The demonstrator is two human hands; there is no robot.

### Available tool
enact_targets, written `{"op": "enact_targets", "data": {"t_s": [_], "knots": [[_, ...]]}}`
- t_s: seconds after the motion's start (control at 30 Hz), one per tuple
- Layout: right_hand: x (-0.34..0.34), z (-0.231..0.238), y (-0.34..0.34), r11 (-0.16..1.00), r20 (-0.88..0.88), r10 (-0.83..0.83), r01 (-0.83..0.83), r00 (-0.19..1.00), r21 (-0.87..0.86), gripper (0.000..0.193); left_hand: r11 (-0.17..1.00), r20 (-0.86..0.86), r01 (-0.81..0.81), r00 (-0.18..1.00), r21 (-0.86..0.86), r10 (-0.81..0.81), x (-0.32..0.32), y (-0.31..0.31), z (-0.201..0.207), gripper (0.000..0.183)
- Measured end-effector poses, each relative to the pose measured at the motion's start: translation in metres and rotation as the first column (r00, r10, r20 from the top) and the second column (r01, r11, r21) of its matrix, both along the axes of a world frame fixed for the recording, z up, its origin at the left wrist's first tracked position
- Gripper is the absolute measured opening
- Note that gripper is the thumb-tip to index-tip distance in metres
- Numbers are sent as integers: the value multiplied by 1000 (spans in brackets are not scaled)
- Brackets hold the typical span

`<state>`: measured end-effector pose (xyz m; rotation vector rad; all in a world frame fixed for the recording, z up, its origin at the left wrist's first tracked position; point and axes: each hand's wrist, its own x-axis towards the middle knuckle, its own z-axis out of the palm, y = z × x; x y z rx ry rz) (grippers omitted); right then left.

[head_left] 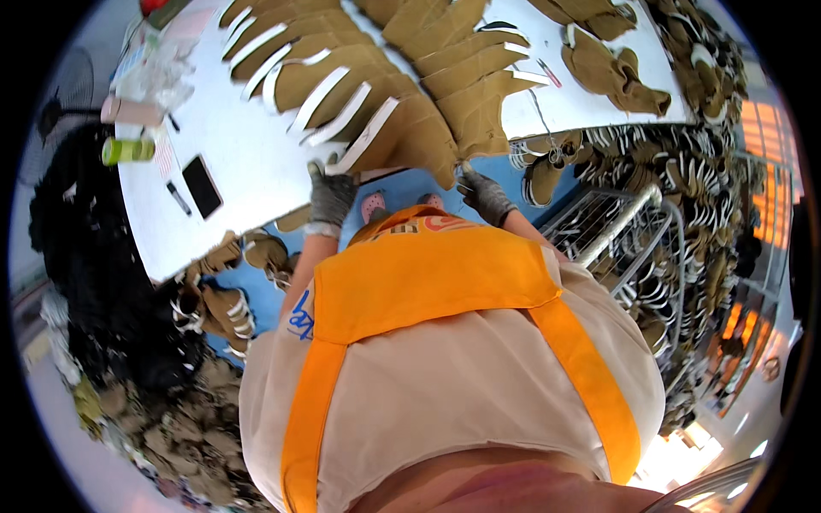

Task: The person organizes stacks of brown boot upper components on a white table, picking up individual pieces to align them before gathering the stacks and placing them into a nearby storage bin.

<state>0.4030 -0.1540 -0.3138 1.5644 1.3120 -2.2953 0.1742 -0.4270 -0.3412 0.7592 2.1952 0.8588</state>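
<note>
Two overlapping rows of brown suede boot uppers (409,128) with white-edged strips lie across the table, their near ends reaching its front edge. My left hand (332,197), in a grey glove, is at the white-edged end of the nearest upper in the left row, its fingers on the strip. On the other side, my grey-gloved right hand (484,193) has its fingertips closed at the low corner where the two rows meet. The undersides of the uppers and part of my fingers are hidden.
On the white table (256,171) lie a black phone (202,185), a marker (179,198) and a green-labelled bottle (128,151). More brown boots (611,73) rest at the right. A metal rack cart (629,227) and piled footwear stand beside me; dark material (94,256) is heaped left.
</note>
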Motion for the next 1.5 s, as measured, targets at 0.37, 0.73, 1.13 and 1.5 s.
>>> {"op": "enact_targets", "data": {"t_s": [0.37,0.73,1.13,1.5], "knots": [[-68,70,-13,941,-255,-315,265,914,-210,40,907,-534,101,779,-410,-328,-63,42,5,51],[-88,277,33,165,-230,429,174,874,971,45,968,-345,247,905,-53,-250,-33,118,26,49],[188,488,61,-177,-42,690,224,723,958,40,775,183,316,859,547,-479,216,318,209,48],[601,486,65,-181,-552,111,563,826,806,39,570,453,448,348,689,-821,544,454,262,47]]}}
